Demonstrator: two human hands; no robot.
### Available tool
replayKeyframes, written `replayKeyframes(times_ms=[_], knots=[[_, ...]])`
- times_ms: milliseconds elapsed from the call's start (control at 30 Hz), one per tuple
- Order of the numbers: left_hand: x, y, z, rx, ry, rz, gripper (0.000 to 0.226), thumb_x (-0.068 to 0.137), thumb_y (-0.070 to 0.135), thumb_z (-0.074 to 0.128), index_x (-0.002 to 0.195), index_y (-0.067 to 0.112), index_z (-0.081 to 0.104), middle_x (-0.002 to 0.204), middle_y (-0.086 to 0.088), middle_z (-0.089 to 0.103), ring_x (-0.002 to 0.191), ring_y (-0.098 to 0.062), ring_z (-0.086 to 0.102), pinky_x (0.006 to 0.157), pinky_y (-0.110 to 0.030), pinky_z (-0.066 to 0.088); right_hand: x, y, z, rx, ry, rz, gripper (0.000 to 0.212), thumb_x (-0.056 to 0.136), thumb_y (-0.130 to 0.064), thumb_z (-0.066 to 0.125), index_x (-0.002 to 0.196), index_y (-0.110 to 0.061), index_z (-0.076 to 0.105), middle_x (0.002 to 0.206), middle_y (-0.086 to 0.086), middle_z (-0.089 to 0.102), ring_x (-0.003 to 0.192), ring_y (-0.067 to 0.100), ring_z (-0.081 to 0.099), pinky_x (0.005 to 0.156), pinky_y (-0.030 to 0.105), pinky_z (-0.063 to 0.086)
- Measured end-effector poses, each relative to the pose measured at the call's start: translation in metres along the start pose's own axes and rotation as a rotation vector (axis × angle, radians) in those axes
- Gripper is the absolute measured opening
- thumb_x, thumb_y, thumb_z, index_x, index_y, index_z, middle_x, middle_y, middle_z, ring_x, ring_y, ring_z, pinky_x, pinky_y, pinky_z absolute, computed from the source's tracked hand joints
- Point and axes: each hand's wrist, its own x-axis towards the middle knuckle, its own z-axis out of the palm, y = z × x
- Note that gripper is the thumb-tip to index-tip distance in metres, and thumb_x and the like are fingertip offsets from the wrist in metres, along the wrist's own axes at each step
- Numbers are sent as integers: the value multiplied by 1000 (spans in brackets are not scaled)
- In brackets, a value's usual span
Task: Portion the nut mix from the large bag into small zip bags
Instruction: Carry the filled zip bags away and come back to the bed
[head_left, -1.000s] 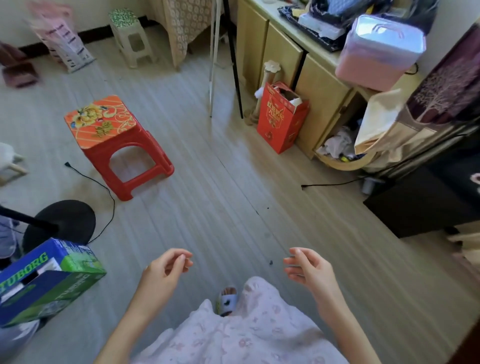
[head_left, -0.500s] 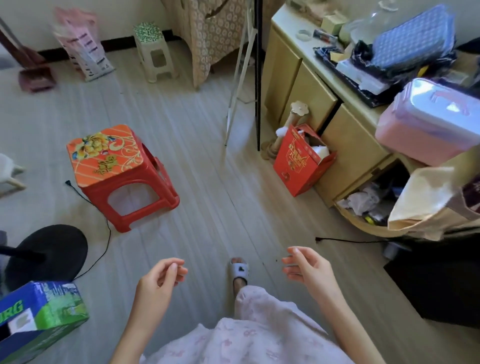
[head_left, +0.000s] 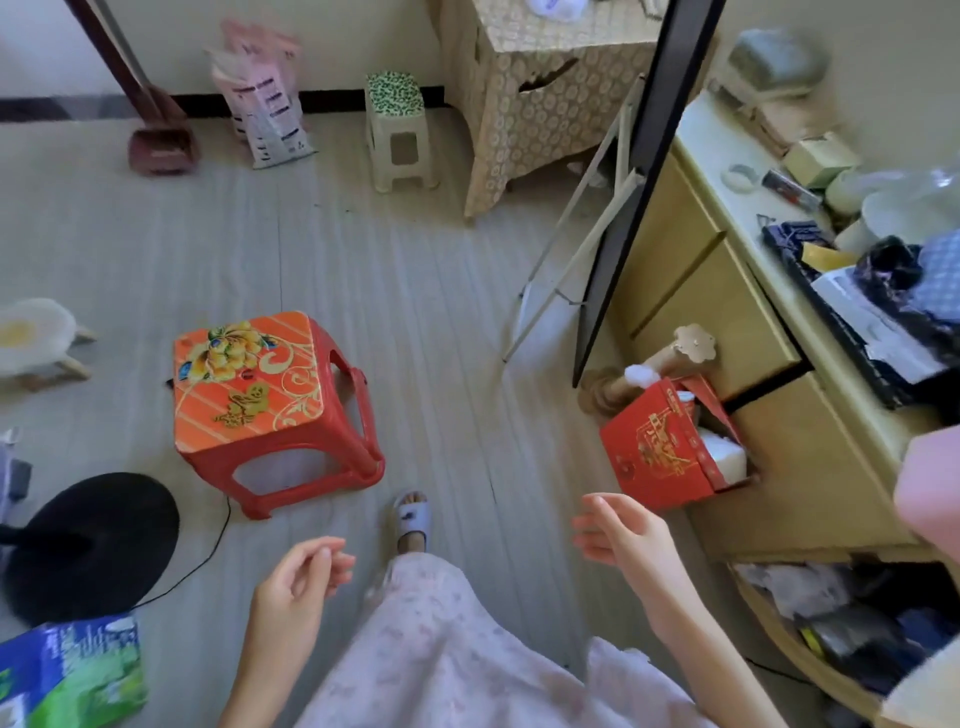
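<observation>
Plainly, nothing of the task is in hand yet. The person stands on a pale plank floor (head_left: 426, 322), one slippered foot (head_left: 411, 521) forward, both arms held out in front of a pink skirt (head_left: 441, 639). The left hand (head_left: 298, 584) hangs with fingers loosely curled, gripping nothing; the right hand (head_left: 621, 535) is relaxed, fingers slack and slightly spread, also bare. Neither touches anything.

The nut mix, the large bag and the small zip bags cannot be picked out anywhere in view. A printed sack (head_left: 265, 104) leans at the far wall, but whether it has anything to do with the nuts cannot be told. The cabinet (head_left: 727, 332) on the right has a crowded top (boxes, a dark tray, wrappers, much of it blurred), so the goods may lie there unseen.

Risks from here seem to lie mostly underfoot. A red stool (head_left: 265, 395) stands just ahead to the left, a black cord (head_left: 208, 556) trails from under it past a round black base (head_left: 91, 545), and a red box (head_left: 670, 452) sits open against the cabinet beside the right hand. A careless step could catch the cord or knock the stool; a blind reach into the clutter could topple something before the right bag is found.
</observation>
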Motion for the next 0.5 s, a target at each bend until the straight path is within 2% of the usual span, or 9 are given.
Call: replayKeyframes(times_ms=[133,267,367,500], knots=[[83,35,3,42,-40,-6,25,93,0,45,83,13,64,75,-8,69,74,-27,65,61,-14,51,68,-51,41,13,5,-2,15,95,-17,52,89,-15,66,76,4,71,62,13,68,64,27,55],[180,93,2,183,-154,69,24,93,3,47,85,17,64,76,-5,69,74,-18,66,71,-29,53,127,-107,85,80,19,16,16,95,-15,52,88,-13,65,79,10,71,69,24,68,66,31,54],[247,137,5,257,-204,131,23,93,5,48,86,20,64,76,-2,69,72,-6,66,70,-24,53,165,-147,110,104,17,17,17,95,-14,51,86,-13,65,79,12,70,68,26,67,67,33,53],[319,183,18,271,-238,159,23,93,7,48,87,22,65,77,0,69,73,-6,65,71,-25,53,211,-193,133,118,42,22,17,95,-14,51,84,-13,65,77,12,69,66,24,66,62,27,52]])
